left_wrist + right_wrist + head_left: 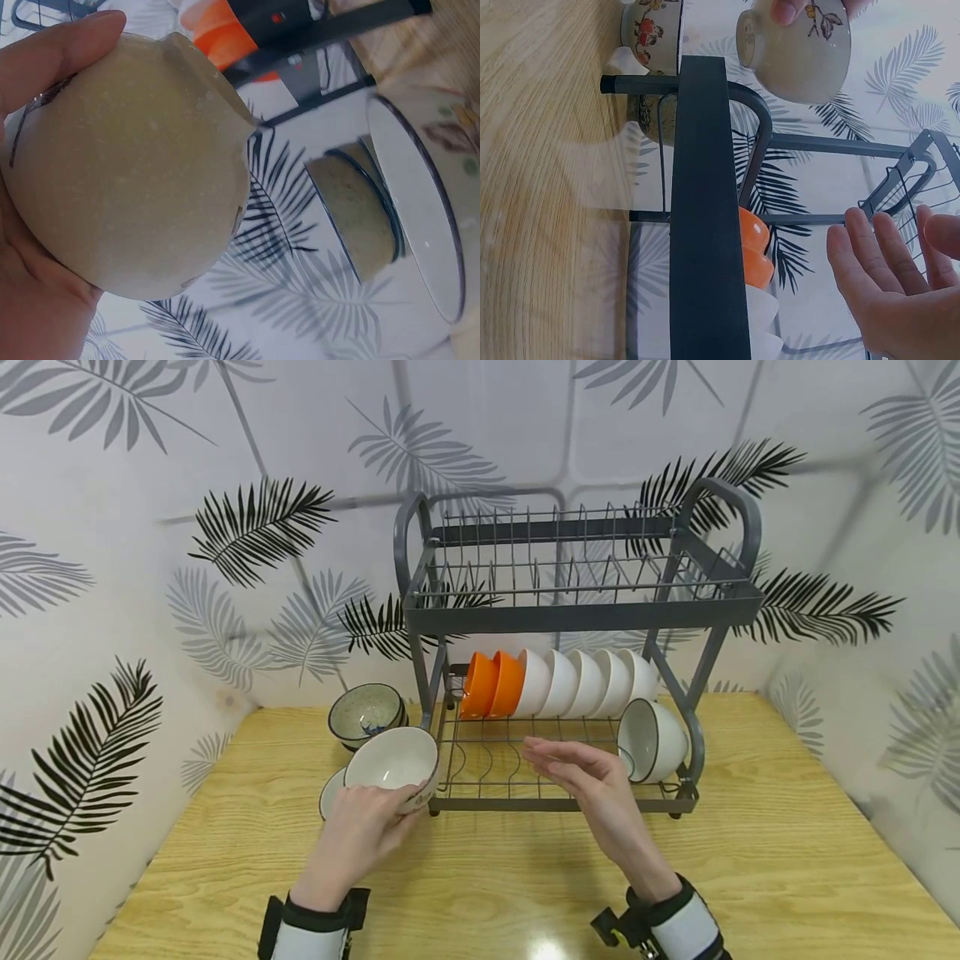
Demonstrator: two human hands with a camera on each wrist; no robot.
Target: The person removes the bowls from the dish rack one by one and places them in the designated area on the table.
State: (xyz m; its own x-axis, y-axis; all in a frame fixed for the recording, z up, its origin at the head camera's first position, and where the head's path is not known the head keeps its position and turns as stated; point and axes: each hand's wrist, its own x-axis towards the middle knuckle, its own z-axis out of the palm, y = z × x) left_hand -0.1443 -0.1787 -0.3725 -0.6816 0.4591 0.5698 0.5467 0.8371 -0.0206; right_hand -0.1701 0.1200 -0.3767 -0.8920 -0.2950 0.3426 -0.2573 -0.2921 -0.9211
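The cream ceramic bowl with a dark rim (pixel 393 760) is held clear of the surface, just left of the rack's front left post, tilted so its mouth faces up and toward the rack. The tilt matches the way the racked bowls lie on their sides.

Grey two-tier metal dish rack (pixel 570 610): stands on the pale wooden surface (pixel 750 860) against the leaf-patterned wall. The upper tier carries nothing visible. The lower tier holds a back row of bowls on edge, nested mouth-to-base so each leans on its neighbour: two orange bowls (pixel 491 683) at the left, then four white bowls (pixel 588 681).

One more cream dark-rimmed bowl (pixel 651 739) lies on its side at the lower tier's front right, mouth facing left.

Speckled green-grey bowl (pixel 366 714): sits upright on the surface left of the rack, apparently atop a second bowl. Another bowl's rim (pixel 330 792) shows beneath the held bowl.

Left hand (pixel 360 831): fingers curled round the held bowl, thumb at the rim and palm cupping the base, as the left wrist view confirms (pixel 127 165).

Right hand (pixel 592 781): hovers over the front of the lower tier, palm turned left, fingers (pixel 877 255) straight and loosely together, holding nothing.
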